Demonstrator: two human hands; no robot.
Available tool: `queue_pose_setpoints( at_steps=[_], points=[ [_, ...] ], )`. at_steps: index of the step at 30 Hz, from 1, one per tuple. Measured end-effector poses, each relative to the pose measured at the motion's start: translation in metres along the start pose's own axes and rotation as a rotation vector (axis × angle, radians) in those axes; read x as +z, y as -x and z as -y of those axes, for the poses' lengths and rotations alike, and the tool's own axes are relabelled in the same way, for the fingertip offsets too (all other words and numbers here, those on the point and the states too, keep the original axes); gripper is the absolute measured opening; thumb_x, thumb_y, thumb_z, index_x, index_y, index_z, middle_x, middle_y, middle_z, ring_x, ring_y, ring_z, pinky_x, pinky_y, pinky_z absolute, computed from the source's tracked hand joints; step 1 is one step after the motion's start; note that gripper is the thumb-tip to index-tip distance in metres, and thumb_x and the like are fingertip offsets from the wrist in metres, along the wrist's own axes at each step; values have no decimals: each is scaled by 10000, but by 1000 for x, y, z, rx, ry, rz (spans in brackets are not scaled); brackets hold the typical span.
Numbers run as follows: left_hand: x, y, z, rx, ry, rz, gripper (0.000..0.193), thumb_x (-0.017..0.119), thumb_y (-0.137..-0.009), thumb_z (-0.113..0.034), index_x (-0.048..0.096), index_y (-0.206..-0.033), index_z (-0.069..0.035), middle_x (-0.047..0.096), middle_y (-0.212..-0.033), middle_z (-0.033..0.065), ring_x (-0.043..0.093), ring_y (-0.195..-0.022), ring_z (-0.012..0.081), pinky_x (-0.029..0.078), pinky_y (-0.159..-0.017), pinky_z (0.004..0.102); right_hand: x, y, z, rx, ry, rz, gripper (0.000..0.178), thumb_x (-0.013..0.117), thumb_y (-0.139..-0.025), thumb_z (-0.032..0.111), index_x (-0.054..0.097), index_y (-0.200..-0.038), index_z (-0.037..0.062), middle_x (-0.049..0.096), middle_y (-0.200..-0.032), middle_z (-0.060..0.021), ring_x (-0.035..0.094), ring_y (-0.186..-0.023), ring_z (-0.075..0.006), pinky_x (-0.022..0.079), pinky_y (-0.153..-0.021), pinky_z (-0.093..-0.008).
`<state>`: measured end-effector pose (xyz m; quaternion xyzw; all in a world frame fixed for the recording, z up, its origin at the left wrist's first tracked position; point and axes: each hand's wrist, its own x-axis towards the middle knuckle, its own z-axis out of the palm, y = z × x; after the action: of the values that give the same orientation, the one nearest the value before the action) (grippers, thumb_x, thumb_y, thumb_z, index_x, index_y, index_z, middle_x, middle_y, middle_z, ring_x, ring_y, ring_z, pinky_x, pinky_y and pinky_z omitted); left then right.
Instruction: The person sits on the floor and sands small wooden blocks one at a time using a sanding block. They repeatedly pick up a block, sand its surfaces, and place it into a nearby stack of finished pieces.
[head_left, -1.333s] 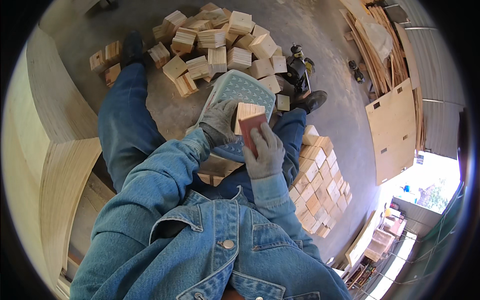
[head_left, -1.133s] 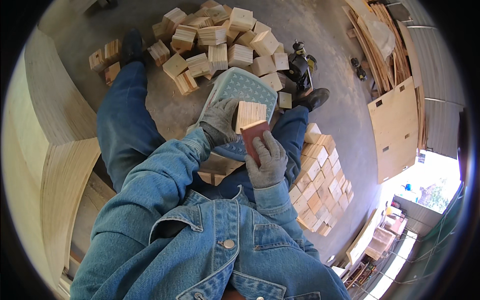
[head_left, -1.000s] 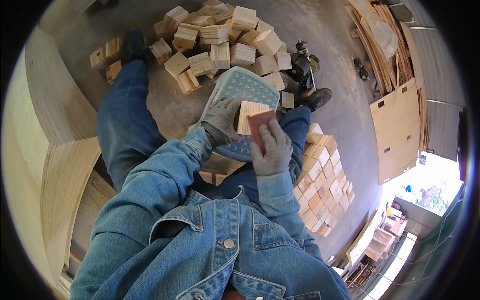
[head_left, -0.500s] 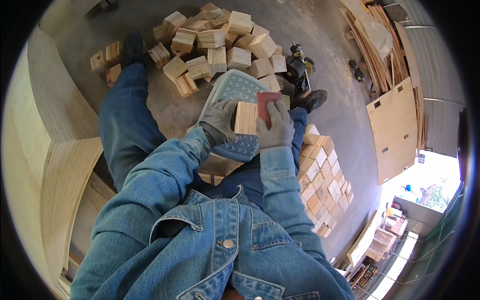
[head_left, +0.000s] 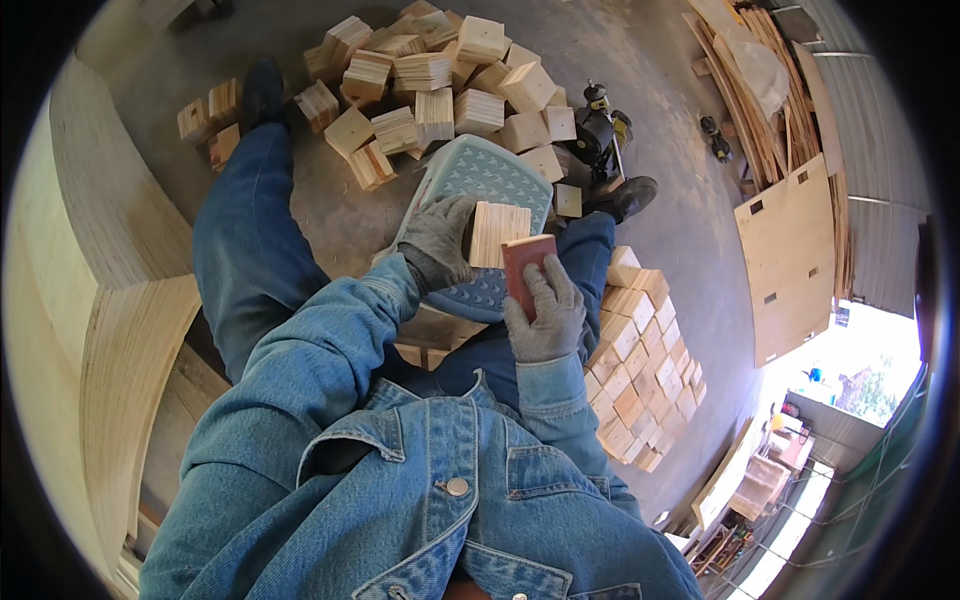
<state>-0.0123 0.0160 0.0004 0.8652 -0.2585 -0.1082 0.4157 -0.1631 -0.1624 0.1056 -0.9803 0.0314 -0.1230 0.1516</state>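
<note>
Sandpaper (head_left: 527, 272) is pinched by the right hand (head_left: 545, 315) against the wooden block (head_left: 497, 233), gripped just leftward by the left hand (head_left: 440, 240).

A grey concrete floor (head_left: 660, 60) is spreading across the workshop, with sunlight falling on it. Curved plywood panels (head_left: 90, 330) are standing along the left. A flat plywood sheet with cut slots (head_left: 790, 260) is leaning at the right, long wood strips (head_left: 760, 90) are lying beyond it, and daylight is pouring in through an opening (head_left: 870, 350) at the lower right.
</note>
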Motion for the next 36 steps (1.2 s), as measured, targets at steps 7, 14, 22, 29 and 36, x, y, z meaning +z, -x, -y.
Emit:
queue_pose_setpoints(
  at_steps=[7, 14, 22, 29, 36],
  points=[
    [1, -1, 4, 18, 37, 12, 1181, 964, -560, -495, 435, -1548, -124, 517, -1522, 170, 470, -1455, 370, 290, -1286, 491, 27, -77, -8, 51, 85, 4, 539, 792, -805, 283, 721, -1333, 200, 565, -1527, -101, 557, -1314, -412, 455, -1113, -550],
    [-2, -3, -2, 10, -10, 8, 1187, 990, -525, -450, 450, -1527, -115, 530, -1496, 176, 492, -1416, 395, 356, -1243, 490, 32, -112, -17, 134, 88, 60, 588, 790, -817, 322, 693, -1384, 201, 561, -1547, -126, 559, -1336, -422, 470, -1122, -529],
    [2, -3, 2, -16, 44, 32, 1178, 984, -545, -436, 434, -1544, -142, 517, -1522, 171, 476, -1450, 377, 303, -1282, 486, 1, -20, 2, 91, 26, 51, 622, 836, -774, 248, 698, -1375, 169, 560, -1538, -144, 563, -1314, -407, 442, -1124, -525],
    [0, 2, -4, 36, -45, -63, 1086, 948, -597, -461, 479, -1499, -77, 578, -1429, 208, 541, -1345, 427, 417, -1194, 501, -5, 10, 3, 26, -30, -5, 613, 870, -729, 198, 722, -1322, 146, 584, -1496, -158, 588, -1268, -390, 461, -1095, -514],
    [-3, 3, -4, 31, -9, -48, 1104, 958, -578, -457, 479, -1498, -79, 566, -1445, 202, 531, -1361, 418, 416, -1196, 502, 12, -48, -4, 2, 51, -42, 555, 837, -750, 209, 733, -1294, 168, 589, -1490, -125, 590, -1261, -393, 473, -1088, -523]
  ],
)
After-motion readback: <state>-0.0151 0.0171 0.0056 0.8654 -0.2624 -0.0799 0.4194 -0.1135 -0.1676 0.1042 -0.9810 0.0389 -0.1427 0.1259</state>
